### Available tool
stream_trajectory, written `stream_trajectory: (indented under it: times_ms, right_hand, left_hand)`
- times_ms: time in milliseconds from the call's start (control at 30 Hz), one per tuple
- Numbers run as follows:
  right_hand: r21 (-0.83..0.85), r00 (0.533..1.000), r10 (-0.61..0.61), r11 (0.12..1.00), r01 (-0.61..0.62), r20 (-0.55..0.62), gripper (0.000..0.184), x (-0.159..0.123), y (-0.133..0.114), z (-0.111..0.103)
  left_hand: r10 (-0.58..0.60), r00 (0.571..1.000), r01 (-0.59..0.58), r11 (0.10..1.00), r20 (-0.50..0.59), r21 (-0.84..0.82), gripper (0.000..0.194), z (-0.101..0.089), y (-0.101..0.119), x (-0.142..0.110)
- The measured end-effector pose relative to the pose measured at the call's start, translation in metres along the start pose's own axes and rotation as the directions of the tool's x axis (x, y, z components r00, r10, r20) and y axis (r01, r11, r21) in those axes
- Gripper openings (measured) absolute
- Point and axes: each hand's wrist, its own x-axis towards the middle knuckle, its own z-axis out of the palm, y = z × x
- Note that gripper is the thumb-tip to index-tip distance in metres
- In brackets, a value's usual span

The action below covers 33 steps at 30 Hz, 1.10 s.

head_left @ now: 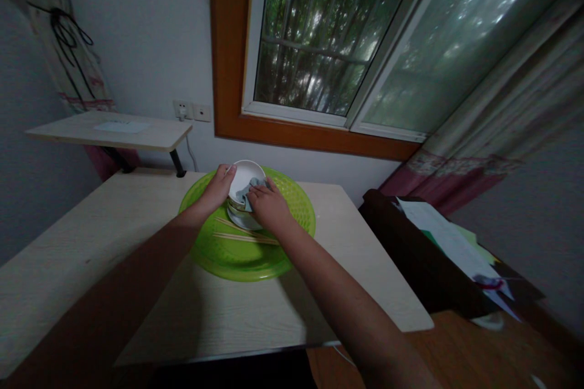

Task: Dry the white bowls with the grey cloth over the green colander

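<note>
A white bowl point(241, 175) is tilted toward me above the round green tray point(246, 267). My left hand point(221, 185) grips the bowl's left rim, thumb on the near side. In my right hand point(269, 202) is a grey-blue cloth point(249, 189), pressed against the inside of the bowl at its right. Below it, another bowl point(241, 217) rests on the tray, partly covered by the upper bowl and my right hand. Wooden chopsticks point(244, 237) lie on the tray just in front of the bowls.
The tray stands on a pale wooden table point(246, 322). At the back left is a raised shelf point(109, 130) with a paper on it. A wall socket point(191, 111) and a window point(328, 42) are behind. Papers point(442, 237) lie on dark furniture at the right.
</note>
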Motion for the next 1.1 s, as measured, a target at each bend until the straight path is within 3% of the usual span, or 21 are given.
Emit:
stream_trajectory:
  times_ms: [133,233,433,567,833,1100]
  right_hand:
    - [-0.027,0.996,-0.065,0.997,0.067,0.056,0.015,0.004,0.0,-0.006]
    - [-0.033,0.996,-0.079,0.996,0.08,0.032,0.016,0.004,-0.001,-0.01]
    - [-0.048,0.996,-0.084,0.995,0.083,-0.012,0.014,0.004,0.002,-0.014]
    - [-0.084,0.992,-0.114,0.99,0.109,-0.055,0.012,0.004,0.007,-0.015]
    - [-0.11,0.984,-0.143,0.985,0.131,-0.11,0.013,0.001,0.007,-0.019]
    - [-0.067,0.997,-0.074,0.995,0.074,0.007,0.017,0.002,0.002,-0.011]
  left_hand:
    - [0.017,1.0,-0.017,1.0,0.008,-0.017,0.031,-0.002,-0.001,0.0]
    - [0.024,1.0,-0.022,0.993,0.013,-0.118,0.033,0.0,-0.004,0.002]
    - [-0.14,0.979,0.186,0.913,0.148,-0.363,0.034,0.005,-0.005,0.002]
    - [-0.147,0.976,0.202,0.878,0.158,-0.433,0.033,0.002,0.001,0.002]
    - [-0.122,0.973,0.206,0.846,0.198,-0.492,0.03,-0.003,0.003,0.007]
    - [-0.116,0.976,0.182,0.897,0.184,-0.403,0.028,0.001,0.002,0.003]
